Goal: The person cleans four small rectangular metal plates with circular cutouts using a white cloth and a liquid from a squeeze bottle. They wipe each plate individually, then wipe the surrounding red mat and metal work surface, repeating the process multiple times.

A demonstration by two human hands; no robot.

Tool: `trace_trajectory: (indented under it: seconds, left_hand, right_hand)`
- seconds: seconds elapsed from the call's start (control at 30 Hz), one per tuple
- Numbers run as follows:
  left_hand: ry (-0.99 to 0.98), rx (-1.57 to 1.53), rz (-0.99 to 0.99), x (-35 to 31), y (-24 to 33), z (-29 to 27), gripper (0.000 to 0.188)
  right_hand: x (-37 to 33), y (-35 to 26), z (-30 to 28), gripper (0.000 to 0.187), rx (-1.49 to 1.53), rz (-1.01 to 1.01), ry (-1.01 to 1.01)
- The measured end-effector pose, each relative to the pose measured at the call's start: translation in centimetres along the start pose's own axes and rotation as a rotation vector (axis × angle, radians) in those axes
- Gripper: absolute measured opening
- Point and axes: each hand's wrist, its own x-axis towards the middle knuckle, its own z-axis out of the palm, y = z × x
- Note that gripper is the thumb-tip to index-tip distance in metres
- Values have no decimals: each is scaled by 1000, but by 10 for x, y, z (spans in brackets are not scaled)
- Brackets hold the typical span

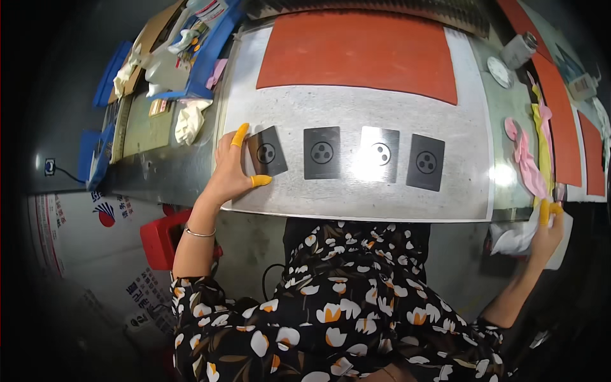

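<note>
Left hand spans leftmost dark metal plate, askew on grey worktop; three similar plates to its right; right hand at white cloth; cannot tell whether either hand grips.

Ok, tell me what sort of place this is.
Likely a workshop or factory workstation: a grey worktop with four matching plates, a blue bin of supplies, and yellow finger cots on the left hand.
</note>
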Motion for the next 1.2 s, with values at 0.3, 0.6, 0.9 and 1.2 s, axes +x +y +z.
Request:
trace_trajectory:
  seconds: [0.3, 0.6, 0.9, 1.2]
  left_hand:
    - [-53, 20, 262, 25, -16, -9, 101]
    - [193, -187, 295, -33, -19, 22, 66]
    - [210, -170, 392, -59, -18, 25, 46]
    - [390, -344, 348, -61, -26, 32, 33]
  right_hand:
    - [-82, -249, 126, 24, 403, -157, -805]
    - [-71, -357, 248, 32, -67, -442, -847]
    - [-75, -395, 333, 34, -253, -527, -788]
    - [-119, -379, 307, 33, -284, -542, -852]
